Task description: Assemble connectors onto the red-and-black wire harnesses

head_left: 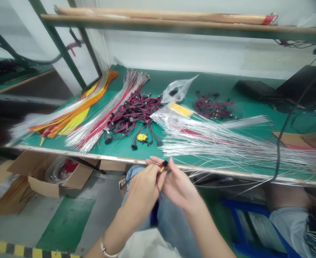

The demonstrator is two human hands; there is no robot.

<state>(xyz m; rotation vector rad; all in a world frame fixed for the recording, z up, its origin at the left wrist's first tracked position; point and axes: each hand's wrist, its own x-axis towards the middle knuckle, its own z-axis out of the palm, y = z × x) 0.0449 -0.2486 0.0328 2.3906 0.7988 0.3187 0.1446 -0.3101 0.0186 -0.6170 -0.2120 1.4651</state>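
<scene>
My left hand (145, 181) and my right hand (180, 184) meet over my lap, just in front of the bench edge. Between their fingertips is a small black connector (164, 163) with a bit of yellow beside it. Dark red wire trails below the left fingers. The left fingers are closed on the wire end of the connector, while the right thumb and fingers pinch its other side. On the bench ahead lie a heap of red-and-black wire harnesses (140, 107), a small yellow piece (142, 137) and a black connector (134, 147).
Long bundles of white wires (214, 143) cross the green bench (201, 80) and hang over its front edge. More wire bundles (74, 111) lie left, near plastic bags (178, 89). Open cardboard boxes (58, 175) stand on the floor. At right sits another person (289, 215); a cable (280, 143) hangs down.
</scene>
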